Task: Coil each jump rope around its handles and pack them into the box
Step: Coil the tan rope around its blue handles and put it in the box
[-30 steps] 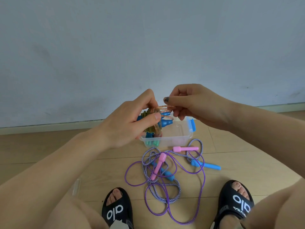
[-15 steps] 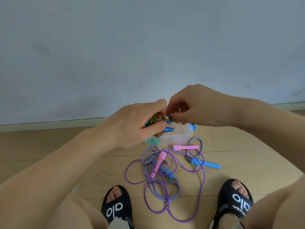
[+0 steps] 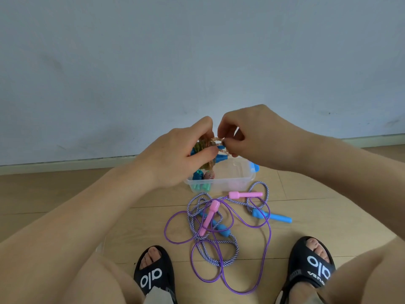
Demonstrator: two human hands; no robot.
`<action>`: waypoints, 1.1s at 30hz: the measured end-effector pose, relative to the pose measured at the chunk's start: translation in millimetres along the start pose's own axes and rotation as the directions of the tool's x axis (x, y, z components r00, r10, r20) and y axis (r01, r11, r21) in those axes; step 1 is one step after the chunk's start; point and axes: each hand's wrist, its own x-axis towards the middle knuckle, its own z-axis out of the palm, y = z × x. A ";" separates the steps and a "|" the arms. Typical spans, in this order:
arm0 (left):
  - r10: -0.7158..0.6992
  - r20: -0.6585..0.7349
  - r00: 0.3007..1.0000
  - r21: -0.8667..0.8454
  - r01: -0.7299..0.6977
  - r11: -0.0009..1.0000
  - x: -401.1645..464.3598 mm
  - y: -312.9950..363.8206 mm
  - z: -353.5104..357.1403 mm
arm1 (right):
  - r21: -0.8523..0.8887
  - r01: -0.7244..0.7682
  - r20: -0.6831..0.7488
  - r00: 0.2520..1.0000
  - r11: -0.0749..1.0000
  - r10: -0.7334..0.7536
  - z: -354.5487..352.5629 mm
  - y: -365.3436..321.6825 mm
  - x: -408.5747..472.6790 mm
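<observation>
You are coiling a rope [image 3: 210,148] above the box [image 3: 241,181].
Your left hand [image 3: 179,154] is gripping the bundle; your right hand [image 3: 252,132] is pinching its cord.

Translucent glitter-cord jump rope w/ blue plastic handles [image 3: 210,150]: coiled round its handles, held off the floor.
Clear plastic box w/ blue latch [image 3: 245,179]: just below the grip, open; teal-handled bundle in its left end.
Purple thin-cord rope w/ pink handles [image 3: 245,195] & blue-white braided rope w/ blue handles [image 3: 271,217]: below box, loose, tangled together on the floor.
</observation>
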 end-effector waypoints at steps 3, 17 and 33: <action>-0.007 -0.044 0.999 0.051 0.009 0.999 -0.3 0.9 0.7 | -0.031 0.002 -0.043 0.999 1.000 -0.003 5.3 -1.8 1.8; 0.027 -0.145 0.989 0.061 -0.019 0.998 -1.6 -1.4 -1.6 | 0.652 -0.269 0.035 0.945 0.709 0.326 6.0 -2.3 4.4; -0.177 -0.069 0.982 -0.437 0.130 0.890 3.1 -2.4 -6.2 | 0.487 -0.079 -0.173 0.968 0.870 0.184 17.1 0.1 -1.9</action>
